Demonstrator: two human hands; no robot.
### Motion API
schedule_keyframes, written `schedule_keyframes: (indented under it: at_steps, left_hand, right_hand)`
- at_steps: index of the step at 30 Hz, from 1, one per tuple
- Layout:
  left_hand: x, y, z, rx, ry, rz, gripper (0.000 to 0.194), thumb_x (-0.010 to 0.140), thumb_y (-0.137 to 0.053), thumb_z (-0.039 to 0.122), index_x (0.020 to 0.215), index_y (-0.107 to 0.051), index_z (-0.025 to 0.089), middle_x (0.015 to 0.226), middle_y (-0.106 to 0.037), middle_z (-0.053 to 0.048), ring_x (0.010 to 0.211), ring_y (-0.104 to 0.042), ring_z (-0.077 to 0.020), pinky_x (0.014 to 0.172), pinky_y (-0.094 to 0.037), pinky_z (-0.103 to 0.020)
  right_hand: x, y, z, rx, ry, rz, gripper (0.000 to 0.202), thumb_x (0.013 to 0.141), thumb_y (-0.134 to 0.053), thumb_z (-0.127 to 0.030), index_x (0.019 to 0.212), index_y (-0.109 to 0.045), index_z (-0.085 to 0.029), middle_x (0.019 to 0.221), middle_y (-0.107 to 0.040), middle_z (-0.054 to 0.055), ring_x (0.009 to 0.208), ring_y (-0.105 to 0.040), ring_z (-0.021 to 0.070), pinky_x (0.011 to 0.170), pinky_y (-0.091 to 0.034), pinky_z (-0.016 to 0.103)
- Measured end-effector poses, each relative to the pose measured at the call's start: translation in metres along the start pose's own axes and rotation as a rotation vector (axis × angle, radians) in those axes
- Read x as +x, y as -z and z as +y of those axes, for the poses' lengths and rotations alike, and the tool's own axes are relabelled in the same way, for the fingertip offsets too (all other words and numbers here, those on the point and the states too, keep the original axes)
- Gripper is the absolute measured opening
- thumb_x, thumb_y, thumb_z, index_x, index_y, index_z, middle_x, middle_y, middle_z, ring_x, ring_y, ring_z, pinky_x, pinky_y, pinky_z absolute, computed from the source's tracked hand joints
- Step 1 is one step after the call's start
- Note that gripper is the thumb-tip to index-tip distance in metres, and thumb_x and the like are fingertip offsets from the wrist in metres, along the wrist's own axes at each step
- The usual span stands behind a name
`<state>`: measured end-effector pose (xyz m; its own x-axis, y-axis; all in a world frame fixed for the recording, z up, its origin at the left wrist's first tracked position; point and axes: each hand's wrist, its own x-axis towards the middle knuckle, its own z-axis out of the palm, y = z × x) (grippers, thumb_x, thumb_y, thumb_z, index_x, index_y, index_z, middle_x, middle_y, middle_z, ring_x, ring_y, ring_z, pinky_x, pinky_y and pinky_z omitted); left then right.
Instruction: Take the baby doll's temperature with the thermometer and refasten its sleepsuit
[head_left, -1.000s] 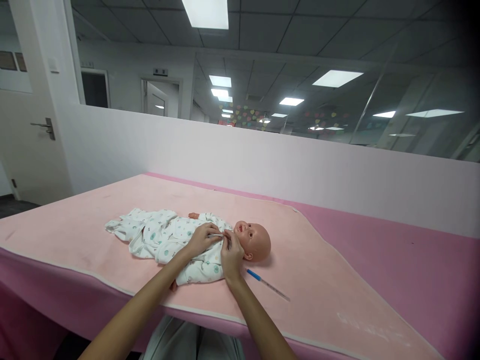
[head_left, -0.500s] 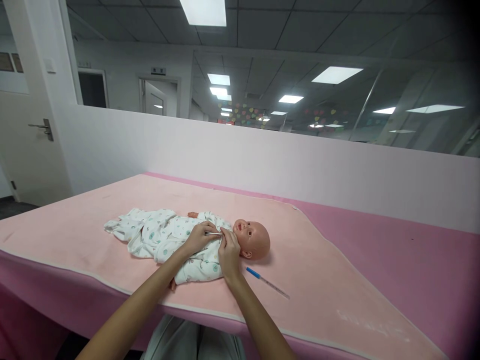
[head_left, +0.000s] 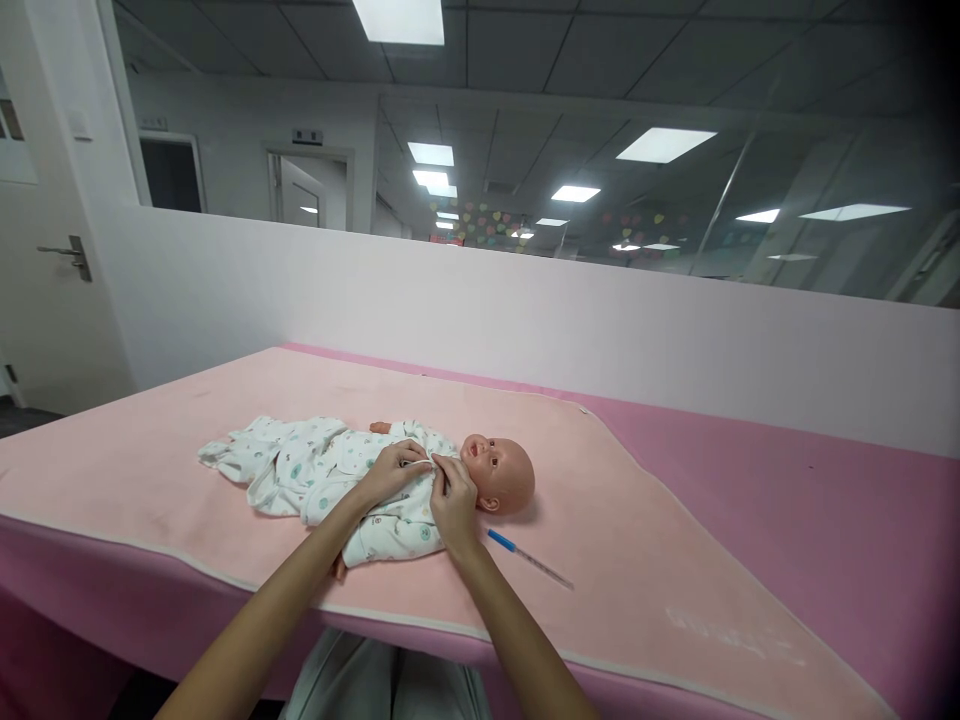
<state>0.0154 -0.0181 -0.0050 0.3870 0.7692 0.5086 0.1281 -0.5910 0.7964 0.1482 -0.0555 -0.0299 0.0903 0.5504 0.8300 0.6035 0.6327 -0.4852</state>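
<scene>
a baby doll (head_left: 420, 480) in a white printed sleepsuit (head_left: 315, 470) lies on its back near the front edge of the desk (head_left: 787, 520), bare head (head_left: 504, 474) toward the right end and legs toward the left. the left hand (head_left: 391, 470) rests on the doll's chest, fingers curled and pinching the fabric at the collar. the right hand (head_left: 453, 500) is just beside it, at the neck, fingertips closed on the same bit of cloth. a peach mat (head_left: 187, 450) covers the desk under the doll. a thin thermometer with a blue tip (head_left: 528, 558) lies on the mat near the doll's head, closer to the front edge. a pale partition wall (head_left: 525, 320) runs along the back edge.
</scene>
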Motion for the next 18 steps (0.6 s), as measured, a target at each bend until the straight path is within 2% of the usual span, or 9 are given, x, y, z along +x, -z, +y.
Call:
schedule_keyframes:
  at_steps: [8, 18]
  left_hand:
    - [0.0007, 0.0003, 0.0025, 0.029, 0.017, 0.005, 0.019, 0.075, -0.059, 0.033, 0.075, -0.071, 0.019, 0.086, -0.061, -0.005, 0.085, -0.056, -0.0164, 0.082, -0.042, -0.028]
    - [-0.0003, 0.0023, 0.0023, 0.034, -0.009, -0.026, 0.017, 0.077, -0.056, 0.03, 0.076, -0.067, 0.018, 0.088, -0.06, -0.004, 0.088, -0.055, -0.0171, 0.085, -0.041, -0.03]
  right_hand:
    - [0.0014, 0.0037, -0.006, 0.061, 0.006, 0.003, 0.024, 0.083, -0.042, -0.013, 0.09, -0.064, -0.02, 0.086, -0.064, 0.005, 0.083, -0.057, 0.0156, 0.077, -0.048, 0.03]
    - [-0.0001, -0.0001, -0.0006, 0.156, -0.184, 0.045, 0.023, 0.082, -0.045, -0.022, 0.099, -0.06, -0.017, 0.091, -0.064, 0.007, 0.084, -0.06, 0.0174, 0.076, -0.049, 0.031]
